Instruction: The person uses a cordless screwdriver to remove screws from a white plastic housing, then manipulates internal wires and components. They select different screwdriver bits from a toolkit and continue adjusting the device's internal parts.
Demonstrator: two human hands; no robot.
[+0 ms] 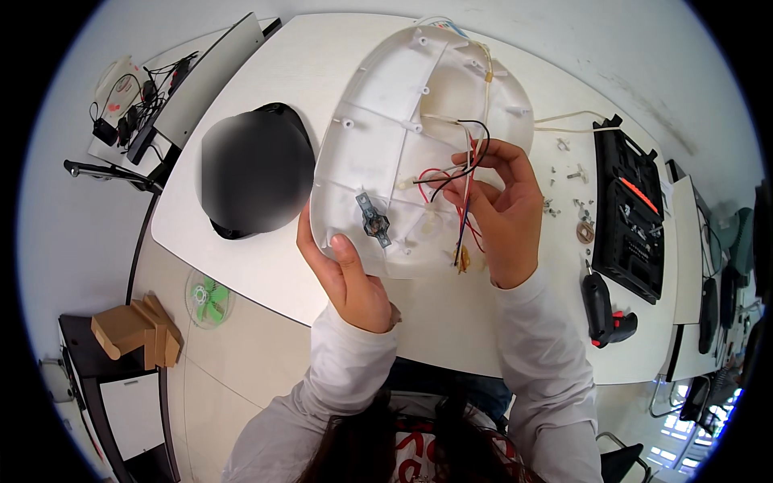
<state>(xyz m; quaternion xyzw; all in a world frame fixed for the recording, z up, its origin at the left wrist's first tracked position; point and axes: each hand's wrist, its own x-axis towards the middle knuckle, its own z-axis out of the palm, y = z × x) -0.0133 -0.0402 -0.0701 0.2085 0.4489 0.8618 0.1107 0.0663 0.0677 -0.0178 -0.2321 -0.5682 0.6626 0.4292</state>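
Observation:
A white plastic housing (366, 105), ribbed inside, is tilted up above the table with its hollow side toward me. My left hand (354, 290) grips its lower left edge, thumb inside the rim. Red, black, white and blue wires (475, 161) hang loose in the housing. My right hand (509, 213) pinches some of them between thumb and fingers near the right side. A grey translucent part (373, 219) sits inside the housing at the lower left. At the lower rim, a small gold-coloured part (461, 259) hangs near the wire ends.
An open black tool case (632, 209) lies at the right, with a black and red power screwdriver (597, 310) in front. Loose screws (581, 211) lie beside the case. Left of the housing is a blurred dark rounded object (258, 173). A green fan (209, 299) stands on the floor.

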